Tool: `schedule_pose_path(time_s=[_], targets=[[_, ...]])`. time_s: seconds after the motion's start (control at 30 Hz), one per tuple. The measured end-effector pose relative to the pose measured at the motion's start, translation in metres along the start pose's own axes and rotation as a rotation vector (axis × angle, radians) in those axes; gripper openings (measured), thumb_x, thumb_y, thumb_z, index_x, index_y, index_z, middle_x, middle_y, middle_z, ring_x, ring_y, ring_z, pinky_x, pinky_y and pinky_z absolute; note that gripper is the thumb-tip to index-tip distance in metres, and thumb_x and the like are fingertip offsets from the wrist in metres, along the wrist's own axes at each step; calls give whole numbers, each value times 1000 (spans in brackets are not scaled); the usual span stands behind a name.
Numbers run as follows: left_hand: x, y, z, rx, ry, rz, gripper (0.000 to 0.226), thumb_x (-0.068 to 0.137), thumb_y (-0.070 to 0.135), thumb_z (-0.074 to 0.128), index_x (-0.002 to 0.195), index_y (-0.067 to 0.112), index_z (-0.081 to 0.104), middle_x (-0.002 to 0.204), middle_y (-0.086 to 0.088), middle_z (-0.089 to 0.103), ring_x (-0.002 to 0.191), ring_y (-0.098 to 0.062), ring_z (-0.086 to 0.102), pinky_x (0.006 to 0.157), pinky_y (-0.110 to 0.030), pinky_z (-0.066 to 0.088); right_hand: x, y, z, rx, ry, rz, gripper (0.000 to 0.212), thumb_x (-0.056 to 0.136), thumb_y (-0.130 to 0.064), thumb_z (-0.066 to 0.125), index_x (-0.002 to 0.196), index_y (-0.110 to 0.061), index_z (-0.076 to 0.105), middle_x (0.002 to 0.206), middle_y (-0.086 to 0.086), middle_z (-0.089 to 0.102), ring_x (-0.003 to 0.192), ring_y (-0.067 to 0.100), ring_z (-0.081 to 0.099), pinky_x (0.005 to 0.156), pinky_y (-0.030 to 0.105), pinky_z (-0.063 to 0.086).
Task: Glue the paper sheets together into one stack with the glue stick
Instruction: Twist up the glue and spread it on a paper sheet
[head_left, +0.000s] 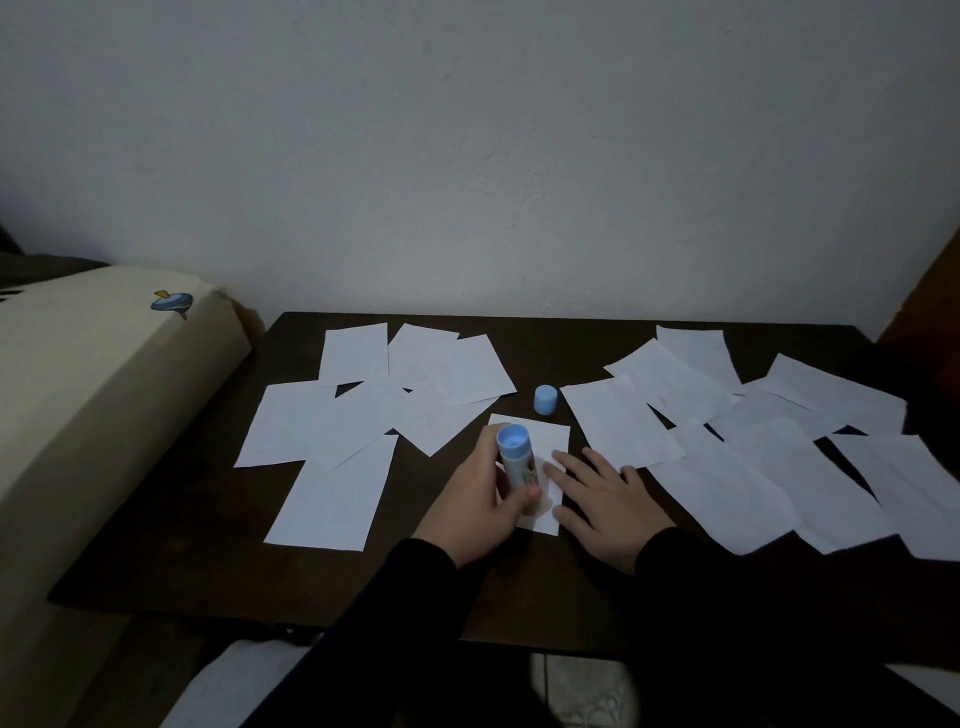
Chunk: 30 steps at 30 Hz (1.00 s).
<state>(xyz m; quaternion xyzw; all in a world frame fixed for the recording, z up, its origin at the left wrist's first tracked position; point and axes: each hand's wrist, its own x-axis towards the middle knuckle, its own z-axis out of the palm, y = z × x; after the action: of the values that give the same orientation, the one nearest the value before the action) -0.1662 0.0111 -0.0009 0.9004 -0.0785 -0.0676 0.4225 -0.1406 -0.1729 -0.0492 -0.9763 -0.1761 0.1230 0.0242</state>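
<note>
A small white paper sheet (548, 441) lies in the middle of the dark table (208, 545). My left hand (480, 501) grips a blue glue stick (517, 457), held upside down with its tip on this sheet. My right hand (605, 501) rests flat with spread fingers on the sheet's right edge. The glue stick's blue cap (545, 399) stands just beyond the sheet. Several loose white sheets lie in a left group (332, 467) and a right group (753, 467).
A cream-coloured padded piece of furniture (93, 395) with a small blue print borders the table's left side. A white wall rises right behind the table. A brown wooden surface (930, 291) shows at the far right.
</note>
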Motion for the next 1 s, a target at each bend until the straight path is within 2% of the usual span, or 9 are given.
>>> schedule_pose_path(time_s=[0.1,0.2,0.33,0.47,0.73,0.87,0.93,1.0], targets=[[-3,3,4,43,-40,39,60,90,29,63,137,34,26,136,7,50,108,-5,51,91,-21,44,-1,0,0,25,11,-3,60,100,-52,27,154,-33,7,162,-11,0,149,20,-2,116,54,7],[-6,4,8,77,-74,53,59,91,27,63,138,31,28,137,7,49,115,-7,51,93,-19,42,0,-2,-2,35,4,9,65,97,-55,33,153,-34,8,162,-10,1,149,21,-1,116,56,7],[-4,4,9,122,-89,70,58,91,26,62,137,33,28,137,9,48,107,0,47,86,-11,35,-1,-6,-7,52,5,30,66,96,-52,39,153,-33,12,162,-10,5,149,21,1,117,56,9],[-3,1,5,139,-84,49,57,91,21,62,136,32,29,139,8,46,124,-8,46,92,-16,34,-1,-7,-9,66,4,44,66,95,-49,43,152,-34,13,161,-10,6,149,20,3,117,55,11],[-4,-10,-17,152,-29,-12,52,91,18,61,132,30,32,137,5,48,127,-14,45,105,-29,37,-2,-8,-9,59,20,42,66,95,-51,42,152,-34,15,161,-11,7,148,19,3,116,54,12],[-6,-18,-26,144,-8,-57,49,92,18,59,130,31,31,136,3,49,127,-17,47,104,-32,40,-3,-9,-11,67,21,47,66,94,-51,43,152,-34,16,161,-11,9,148,19,4,116,55,11],[-6,-22,-28,128,9,-76,53,93,17,59,133,31,27,139,1,47,129,-20,47,104,-33,40,-4,-10,-12,66,21,48,66,94,-50,43,152,-33,17,161,-10,9,148,19,4,117,55,11],[-9,-24,-31,50,73,-103,68,92,15,60,139,33,14,142,-4,46,128,-23,48,103,-35,42,-5,-10,-12,73,26,45,66,94,-50,43,152,-33,17,161,-10,10,148,20,5,117,54,12]])
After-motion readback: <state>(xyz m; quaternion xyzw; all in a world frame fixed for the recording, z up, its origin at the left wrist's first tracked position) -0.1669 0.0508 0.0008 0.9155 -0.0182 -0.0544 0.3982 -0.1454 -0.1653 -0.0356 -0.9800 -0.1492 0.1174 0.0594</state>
